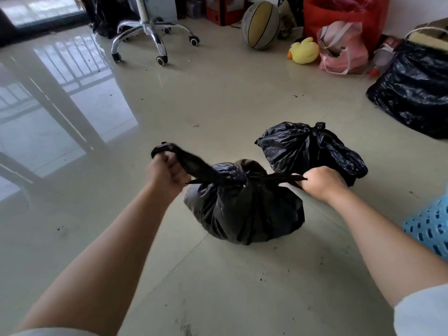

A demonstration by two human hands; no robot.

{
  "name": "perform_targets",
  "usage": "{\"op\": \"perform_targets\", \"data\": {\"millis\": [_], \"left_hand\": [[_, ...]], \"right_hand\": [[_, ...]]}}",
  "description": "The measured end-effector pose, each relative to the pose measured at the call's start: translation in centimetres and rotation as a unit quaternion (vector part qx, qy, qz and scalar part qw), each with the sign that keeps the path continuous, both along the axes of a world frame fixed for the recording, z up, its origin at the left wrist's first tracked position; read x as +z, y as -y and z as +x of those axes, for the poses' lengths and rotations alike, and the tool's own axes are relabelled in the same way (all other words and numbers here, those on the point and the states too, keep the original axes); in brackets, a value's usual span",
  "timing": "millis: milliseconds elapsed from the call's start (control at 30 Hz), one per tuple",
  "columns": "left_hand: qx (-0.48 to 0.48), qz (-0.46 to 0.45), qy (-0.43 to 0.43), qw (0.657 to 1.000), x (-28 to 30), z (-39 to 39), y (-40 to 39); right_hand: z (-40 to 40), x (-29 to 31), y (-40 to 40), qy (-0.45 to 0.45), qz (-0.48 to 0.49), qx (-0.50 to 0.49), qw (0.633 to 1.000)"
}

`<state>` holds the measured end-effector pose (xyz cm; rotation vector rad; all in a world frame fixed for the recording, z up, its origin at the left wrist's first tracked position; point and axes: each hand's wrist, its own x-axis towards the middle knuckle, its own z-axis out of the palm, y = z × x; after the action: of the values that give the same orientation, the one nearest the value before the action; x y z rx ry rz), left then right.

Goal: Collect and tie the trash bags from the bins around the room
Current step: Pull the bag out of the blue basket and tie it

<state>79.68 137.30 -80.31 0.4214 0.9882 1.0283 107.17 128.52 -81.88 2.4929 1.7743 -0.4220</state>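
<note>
A black trash bag (pixel 242 214) sits on the tiled floor in front of me. My left hand (pixel 167 174) is closed on one twisted end of its top, pulled out to the left. My right hand (pixel 322 181) grips the other end, pulled to the right, and the two ends cross in a knot over the bag. A second black trash bag (pixel 305 149), its top tied, lies just behind it on the right. A larger black bag (pixel 417 93) rests at the far right.
A blue perforated bin (pixel 431 226) lies at the right edge. Behind are a chrome chair base on castors (pixel 155 37), a basketball (pixel 260 25), a yellow duck toy (pixel 304 50), a pink bag (pixel 341 49) and a red bag (pixel 344 13). Small debris dots the floor.
</note>
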Motion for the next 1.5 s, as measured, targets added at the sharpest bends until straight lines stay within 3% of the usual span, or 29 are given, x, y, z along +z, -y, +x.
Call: {"op": "perform_targets", "data": {"millis": [233,300,400,467,533,567,633,667,733,800,933,1000,1067,1233,1400,1500], "left_hand": [[0.056,-0.117,-0.106,0.986,-2.6,-2.0,0.4],[0.074,-0.135,-0.081,0.985,-3.1,-2.2,0.8],[0.082,-0.089,0.033,0.992,-3.3,-2.0,2.4],[0.001,-0.056,0.038,0.998,-3.4,-1.5,3.5],[-0.137,-0.010,-0.023,0.990,-3.6,-0.6,4.5],[-0.225,0.031,-0.096,0.969,-3.9,0.1,5.0],[-0.337,0.124,-0.271,0.893,-4.6,1.4,5.7],[-0.328,0.169,-0.328,0.870,-5.0,2.2,5.9],[-0.223,0.181,-0.356,0.889,-4.4,3.3,6.2],[-0.145,0.138,-0.339,0.919,-3.9,4.1,5.8],[-0.137,0.119,-0.322,0.929,-3.1,4.8,5.4],[-0.118,0.096,-0.254,0.955,-2.4,5.2,5.3],[-0.089,0.054,-0.131,0.986,-1.5,5.6,4.8],[0.022,0.031,0.009,0.999,-0.2,5.7,3.0],[0.079,-0.061,-0.035,0.994,-1.2,4.0,1.5],[0.138,-0.123,-0.070,0.980,-2.1,2.3,0.7]], "right_hand": [[0.3,-2.3,1.9,0.008,-0.055,-0.095,0.994],[0.4,-2.4,1.5,0.009,-0.057,-0.102,0.993],[-0.1,-2.5,1.0,0.004,-0.103,-0.109,0.989],[-1.1,-2.5,0.6,0.043,-0.142,-0.092,0.985],[-2.4,-2.1,-0.1,0.087,-0.187,-0.084,0.975],[-3.1,-1.7,-0.4,0.102,-0.208,-0.084,0.969],[-4.2,-0.8,-1.1,0.141,-0.232,-0.078,0.959],[-4.5,-0.5,-1.4,0.170,-0.224,-0.056,0.958],[-5.1,-0.4,-1.4,0.193,-0.178,0.036,0.964],[-5.5,-1.1,-1.0,0.127,-0.146,0.102,0.976],[-5.9,-3.2,0.9,0.054,-0.121,0.155,0.979],[-5.5,-3.5,1.2,0.032,-0.098,0.148,0.984],[-5.2,-2.8,1.1,0.001,-0.063,0.115,0.991],[-5.2,-0.5,0.9,0.020,0.060,0.109,0.992],[-6.5,0.2,1.4,0.051,0.084,0.223,0.970],[-8.1,0.3,1.1,0.003,0.066,0.238,0.969]]}}
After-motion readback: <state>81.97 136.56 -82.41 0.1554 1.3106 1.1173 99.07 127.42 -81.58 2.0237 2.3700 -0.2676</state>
